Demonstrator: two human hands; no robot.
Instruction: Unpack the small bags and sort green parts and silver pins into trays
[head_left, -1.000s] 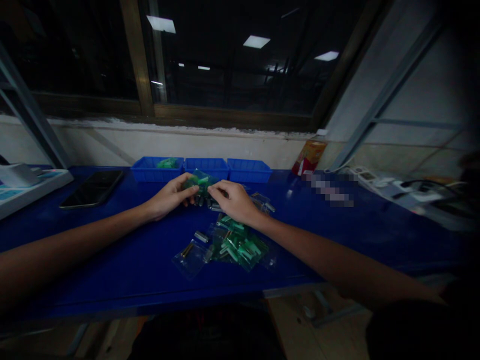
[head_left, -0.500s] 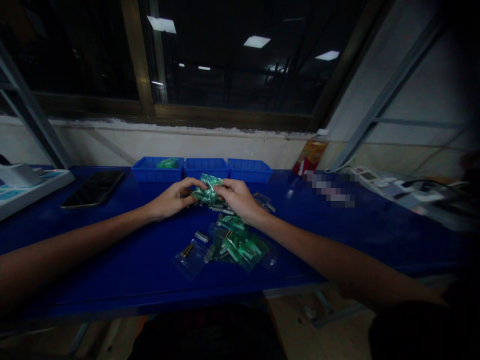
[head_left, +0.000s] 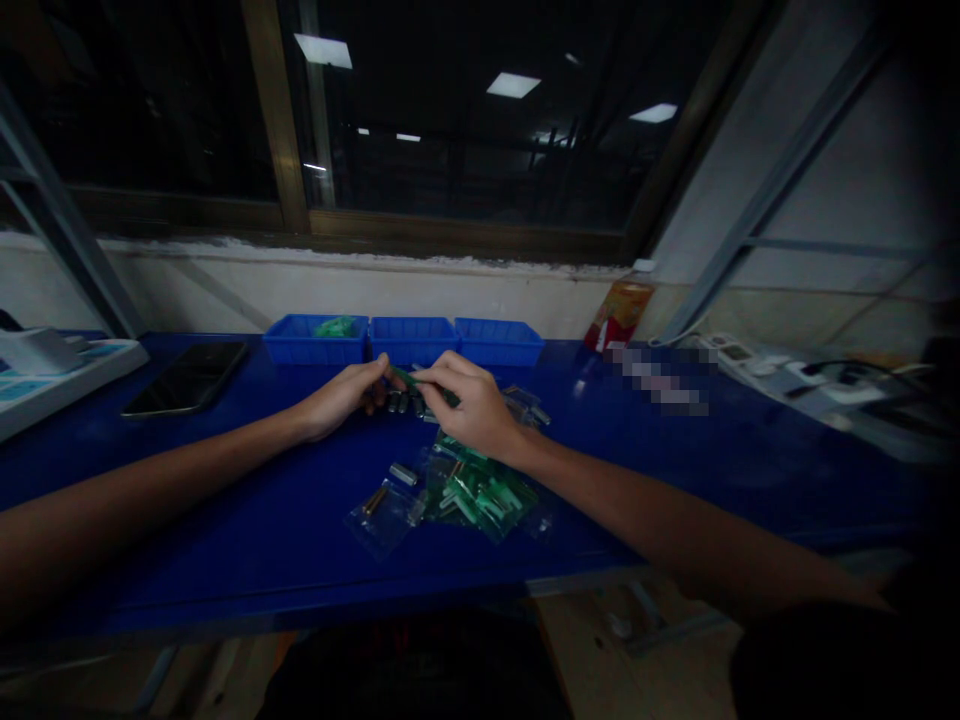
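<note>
Both my hands pinch a small green plastic bag (head_left: 406, 378) above the middle of the table. My left hand (head_left: 346, 397) grips its left end between thumb and fingers; my right hand (head_left: 466, 402) closes on its right end. The bag is seen nearly edge-on, so its contents are hidden. Under the hands lie several short silver metal cylinders (head_left: 405, 403), partly covered. Nearer to me is a pile of green bags (head_left: 491, 500) with pale pieces inside. At its left are a clear bag with brass-coloured pins (head_left: 377, 505) and a single silver cylinder (head_left: 403, 474).
Three blue bins (head_left: 414, 341) stand in a row at the back, the left one holding green bags (head_left: 334, 327). A phone (head_left: 186, 378) and a power strip (head_left: 67, 370) lie at left. A red-and-orange package (head_left: 619, 316) and plugged-in chargers (head_left: 817, 380) are at right.
The green bag has turned from facing me to nearly edge-on. My right hand has rotated and shifted slightly, uncovering cylinders beneath. The pile has stayed put.
</note>
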